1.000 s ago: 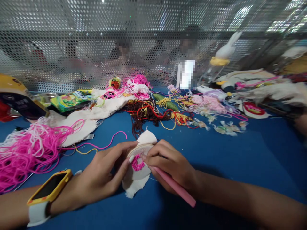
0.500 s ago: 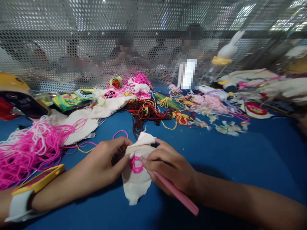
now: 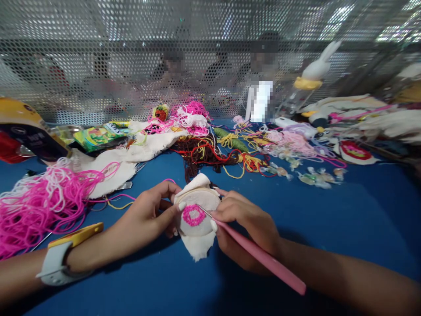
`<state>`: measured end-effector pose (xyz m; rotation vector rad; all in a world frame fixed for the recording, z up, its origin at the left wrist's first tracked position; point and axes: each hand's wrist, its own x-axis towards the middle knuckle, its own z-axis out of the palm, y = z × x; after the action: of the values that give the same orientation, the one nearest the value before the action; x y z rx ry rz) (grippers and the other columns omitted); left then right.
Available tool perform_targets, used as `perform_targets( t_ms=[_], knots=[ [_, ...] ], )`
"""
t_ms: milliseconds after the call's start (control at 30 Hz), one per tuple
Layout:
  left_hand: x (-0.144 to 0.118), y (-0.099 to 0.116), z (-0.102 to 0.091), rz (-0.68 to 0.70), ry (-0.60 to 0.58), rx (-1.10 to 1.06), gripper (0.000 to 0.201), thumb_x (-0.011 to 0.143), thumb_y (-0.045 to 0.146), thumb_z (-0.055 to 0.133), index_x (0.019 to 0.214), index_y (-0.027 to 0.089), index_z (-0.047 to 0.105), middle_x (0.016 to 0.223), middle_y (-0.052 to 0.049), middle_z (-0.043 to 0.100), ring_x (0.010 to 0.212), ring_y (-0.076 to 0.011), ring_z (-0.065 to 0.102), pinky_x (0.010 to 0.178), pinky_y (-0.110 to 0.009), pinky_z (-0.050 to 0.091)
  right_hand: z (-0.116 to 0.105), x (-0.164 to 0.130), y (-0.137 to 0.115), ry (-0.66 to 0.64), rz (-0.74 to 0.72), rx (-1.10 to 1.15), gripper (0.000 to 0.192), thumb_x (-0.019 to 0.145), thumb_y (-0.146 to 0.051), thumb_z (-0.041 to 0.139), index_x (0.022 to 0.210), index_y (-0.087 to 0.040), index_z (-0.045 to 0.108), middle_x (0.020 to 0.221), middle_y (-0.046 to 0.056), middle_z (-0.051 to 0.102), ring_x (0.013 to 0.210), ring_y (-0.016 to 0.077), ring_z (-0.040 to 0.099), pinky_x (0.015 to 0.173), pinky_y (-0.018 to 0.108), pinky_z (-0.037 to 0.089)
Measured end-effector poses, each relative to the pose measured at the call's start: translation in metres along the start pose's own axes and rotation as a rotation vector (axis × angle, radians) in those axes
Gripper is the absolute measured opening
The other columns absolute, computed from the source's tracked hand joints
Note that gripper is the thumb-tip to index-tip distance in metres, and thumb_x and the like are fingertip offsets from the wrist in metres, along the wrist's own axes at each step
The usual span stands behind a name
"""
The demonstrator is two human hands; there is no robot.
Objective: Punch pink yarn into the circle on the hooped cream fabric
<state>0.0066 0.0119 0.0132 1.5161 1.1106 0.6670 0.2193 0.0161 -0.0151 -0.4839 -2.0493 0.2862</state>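
Note:
Between my hands, a small embroidery hoop [image 3: 210, 192] stretches white cloth [image 3: 198, 247] whose loose ends stick out above and below it. A ring of bright pink stitches [image 3: 188, 215] shows on the cloth. My left hand [image 3: 158, 210] grips the hoop's left side, with the thumb on the front and fingers behind. In my right hand [image 3: 246, 226] is a punch needle with a pink handle [image 3: 263, 255]. Its thin metal tip points at the upper right of the pink ring; whether it pierces the cloth I cannot tell.
Pink and white yarn [image 3: 62, 197] is heaped at the left beside white cloth [image 3: 107, 180]. Brown yarn [image 3: 200, 153], green yarn [image 3: 235, 142] and wrapped candies [image 3: 317, 177] lie farther back. A dark bottle [image 3: 36, 136] stands left; a perforated metal screen [image 3: 121, 74] rises behind.
The hoop has tilted up to face me more and shifted slightly right, showing the whole pink ring. My right hand has drawn back rightward, uncovering the needle's metal tip.

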Motion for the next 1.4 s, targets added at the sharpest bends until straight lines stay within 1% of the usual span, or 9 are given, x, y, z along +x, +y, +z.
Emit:
perform_targets(
  t_ms=[267,467,567,700,967,1067,1200,1300,1400],
  knots=[
    [0.0001,-0.0022,-0.0007,0.005,0.007,0.024,0.022,0.090,0.037,0.049,0.099,0.017,0.044,0.071,0.000,0.058,0.051,-0.0085,0.053,0.048,-0.021,0.048,-0.0012,-0.0010,0.0000,0.024,0.025,0.025,0.020,0.072,-0.007,0.052,0.089,-0.018,0.053,0.068,0.002,0.060,0.059,0.0142,0.054,0.071,0.036,0.050],
    [-0.0010,-0.0014,0.0000,0.006,0.004,0.028,0.021,0.091,0.036,0.048,0.097,0.017,0.044,0.068,0.001,0.056,0.050,-0.0079,0.054,0.047,-0.019,0.046,0.0004,-0.0027,0.0005,0.047,0.047,0.029,0.023,0.070,-0.006,0.055,0.089,-0.018,0.053,0.069,0.003,0.061,0.060,0.0149,0.054,0.064,0.033,0.050],
    [-0.0018,-0.0018,0.0010,0.019,0.004,0.026,0.021,0.091,0.036,0.048,0.097,0.017,0.043,0.070,0.002,0.056,0.051,-0.0079,0.054,0.047,-0.018,0.046,0.0009,-0.0021,-0.0002,0.064,0.052,-0.014,0.021,0.072,-0.006,0.055,0.087,-0.019,0.052,0.068,0.002,0.062,0.061,0.0156,0.058,0.066,0.033,0.051],
    [-0.0028,-0.0027,0.0010,0.037,-0.004,0.060,0.019,0.092,0.037,0.046,0.096,0.018,0.043,0.073,0.000,0.057,0.053,-0.0087,0.055,0.048,-0.020,0.048,0.0007,-0.0018,-0.0008,0.050,0.073,-0.063,0.016,0.076,-0.008,0.055,0.086,-0.020,0.053,0.068,0.001,0.064,0.062,0.0150,0.060,0.072,0.034,0.051],
    [-0.0009,-0.0036,0.0002,0.065,-0.005,0.057,0.017,0.092,0.035,0.046,0.094,0.018,0.042,0.078,-0.002,0.058,0.055,-0.0095,0.056,0.048,-0.021,0.049,-0.0010,-0.0013,-0.0002,0.072,0.037,-0.021,0.018,0.073,-0.006,0.053,0.086,-0.019,0.052,0.068,0.002,0.063,0.059,0.0141,0.058,0.067,0.033,0.051],
    [-0.0013,-0.0038,0.0005,0.064,-0.008,0.053,0.017,0.092,0.035,0.046,0.095,0.019,0.042,0.079,-0.002,0.058,0.055,-0.0096,0.056,0.049,-0.021,0.050,-0.0011,-0.0010,-0.0002,0.043,0.029,-0.026,0.017,0.074,-0.006,0.054,0.086,-0.018,0.053,0.070,0.003,0.064,0.061,0.0143,0.058,0.070,0.034,0.050],
    [-0.0044,-0.0038,0.0011,0.050,-0.020,0.054,0.018,0.092,0.035,0.045,0.097,0.018,0.043,0.077,-0.001,0.058,0.056,-0.0104,0.056,0.049,-0.022,0.051,-0.0003,0.0000,0.0017,-0.054,0.034,-0.015,0.014,0.077,-0.006,0.056,0.087,-0.016,0.055,0.072,0.004,0.065,0.064,0.0140,0.057,0.069,0.032,0.049],
    [-0.0070,-0.0029,0.0015,0.078,-0.034,0.097,0.016,0.093,0.033,0.044,0.099,0.018,0.043,0.078,-0.001,0.058,0.057,-0.0102,0.057,0.050,-0.022,0.051,0.0010,0.0004,0.0048,-0.132,0.037,-0.031,0.013,0.080,-0.008,0.055,0.089,-0.017,0.057,0.076,0.004,0.066,0.068,0.0137,0.057,0.074,0.032,0.048],
    [-0.0072,-0.0019,0.0014,0.098,-0.034,0.134,0.016,0.093,0.033,0.044,0.098,0.018,0.044,0.079,-0.002,0.059,0.058,-0.0103,0.058,0.050,-0.021,0.051,0.0020,-0.0002,0.0058,-0.108,0.034,-0.011,0.013,0.080,-0.007,0.055,0.089,-0.017,0.056,0.076,0.004,0.066,0.069,0.0139,0.058,0.074,0.032,0.048]
  ],
)
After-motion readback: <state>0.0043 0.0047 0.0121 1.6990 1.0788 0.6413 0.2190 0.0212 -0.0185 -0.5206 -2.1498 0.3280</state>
